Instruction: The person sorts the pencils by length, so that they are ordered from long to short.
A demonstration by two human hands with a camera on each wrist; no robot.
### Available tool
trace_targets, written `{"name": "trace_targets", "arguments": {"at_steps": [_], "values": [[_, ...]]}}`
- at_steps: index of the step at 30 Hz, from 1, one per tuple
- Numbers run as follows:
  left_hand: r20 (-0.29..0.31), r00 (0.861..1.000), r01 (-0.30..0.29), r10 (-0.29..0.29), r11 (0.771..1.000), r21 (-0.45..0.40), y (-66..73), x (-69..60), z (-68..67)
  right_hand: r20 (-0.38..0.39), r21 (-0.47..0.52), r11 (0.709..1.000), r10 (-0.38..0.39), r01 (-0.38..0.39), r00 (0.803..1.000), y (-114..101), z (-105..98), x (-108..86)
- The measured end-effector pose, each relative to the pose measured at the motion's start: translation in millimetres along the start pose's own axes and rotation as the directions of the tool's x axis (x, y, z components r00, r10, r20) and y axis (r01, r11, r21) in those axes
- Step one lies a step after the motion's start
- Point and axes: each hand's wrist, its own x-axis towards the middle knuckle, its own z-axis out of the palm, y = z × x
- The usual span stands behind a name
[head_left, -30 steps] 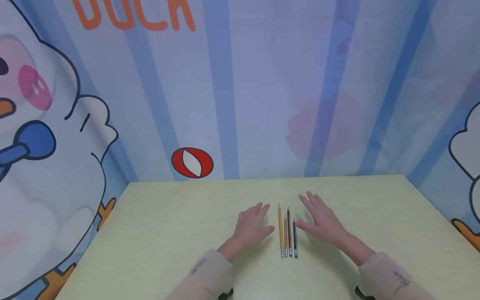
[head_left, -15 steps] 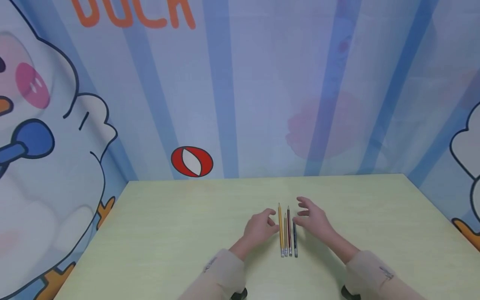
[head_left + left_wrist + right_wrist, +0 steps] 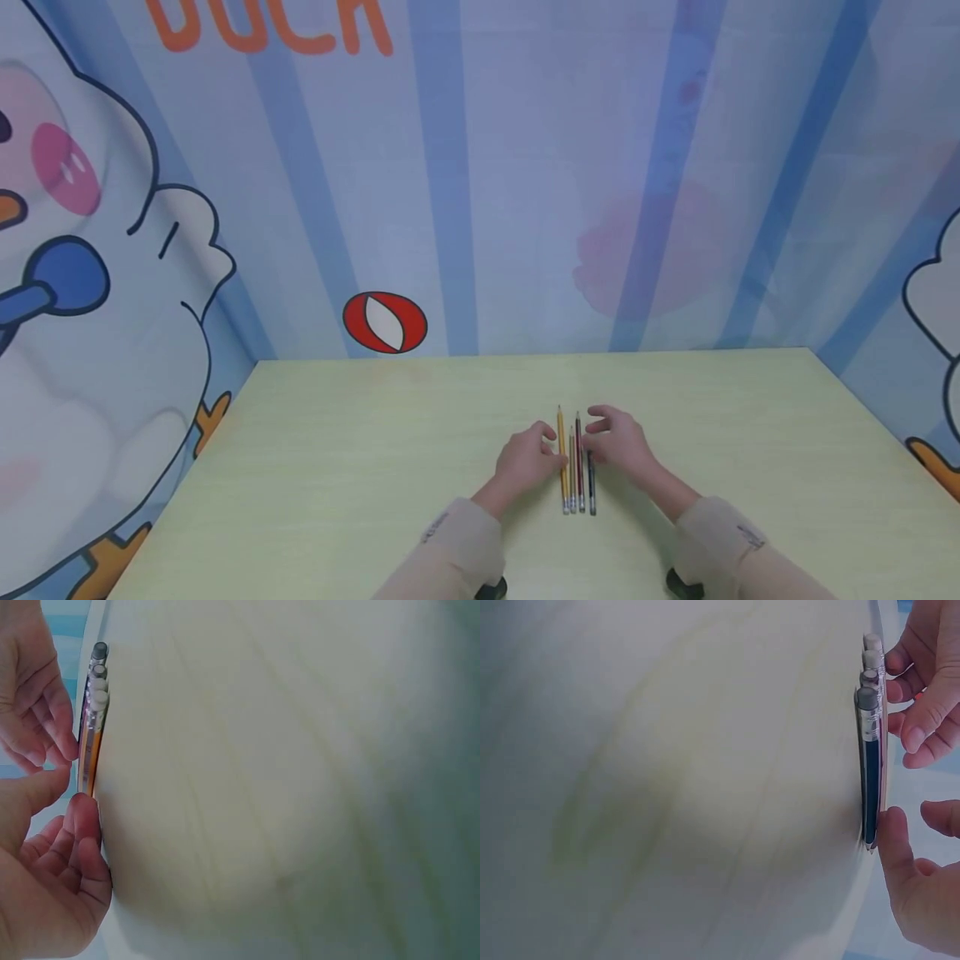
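Several pencils lie side by side on the pale table, eraser ends toward me. From the left come a yellow pencil [image 3: 564, 493], a shorter tan pencil [image 3: 572, 479], a dark red pencil [image 3: 580, 479] and a dark blue pencil [image 3: 592, 492]. My left hand [image 3: 525, 460] is at the row's left side, fingers bent, its thumb reaching over the yellow pencil. On the other side my right hand [image 3: 624, 442] has its thumb over the dark blue pencil's upper part. In the right wrist view a fingertip of the right hand [image 3: 922, 900] is against the row. Neither hand visibly grips a pencil.
The pale wooden table [image 3: 360, 467] reaches back to a blue striped cloth backdrop [image 3: 517, 208] printed with cartoon figures and a red and white ball [image 3: 385, 322]. Beige sleeves cover both forearms, with dark bands at their undersides.
Both hands have moved inward from either side toward the pencils, and their spread fingers have bent. The thumbs now lie over the outer pencils. The pencils have barely shifted.
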Motion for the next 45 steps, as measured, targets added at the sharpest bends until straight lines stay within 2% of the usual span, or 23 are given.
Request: {"name": "trace_targets", "arguments": {"at_steps": [6,9,14,19,24,28,34,41,45], "values": [[-0.009,1.0,0.013,-0.013,0.999,0.031,1.7,-1.2,1.6,0.017,-0.126,0.991,-0.045,0.047,0.999,2.0,4.6,4.7],[-0.007,1.0,0.022,-0.022,0.998,0.056,3.3,-2.4,2.0,0.01,-0.201,0.975,-0.095,0.095,0.995,2.5,6.5,4.7],[-0.013,0.999,0.031,-0.03,0.995,0.09,4.9,-2.8,3.8,0.01,-0.293,0.949,-0.121,0.118,0.993,2.6,9.0,3.4],[-0.024,0.999,0.033,-0.031,0.993,0.114,5.5,-2.6,5.6,0.028,-0.308,0.946,-0.096,0.099,0.995,2.9,10.6,3.0],[-0.04,0.999,0.036,-0.031,0.988,0.151,6.2,-1.8,7.7,0.028,-0.373,0.924,-0.083,0.087,0.996,3.1,11.4,2.3],[-0.062,0.998,0.037,-0.025,0.98,0.195,7.7,-2.6,10.0,0.023,-0.386,0.921,-0.044,0.05,0.999,1.9,11.5,2.5],[-0.078,0.996,0.048,-0.031,0.972,0.23,11.4,-3.7,12.0,0.017,-0.423,0.903,-0.069,0.07,0.997,0.3,11.5,1.3],[-0.081,0.995,0.077,-0.059,0.967,0.243,14.9,-2.3,13.6,0.013,-0.429,0.9,-0.079,0.077,0.997,-0.3,11.7,0.8],[-0.094,0.995,0.057,-0.035,0.97,0.236,13.2,-1.8,13.6,0.002,-0.432,0.898,-0.093,0.085,0.996,-0.4,11.3,1.1]]}}
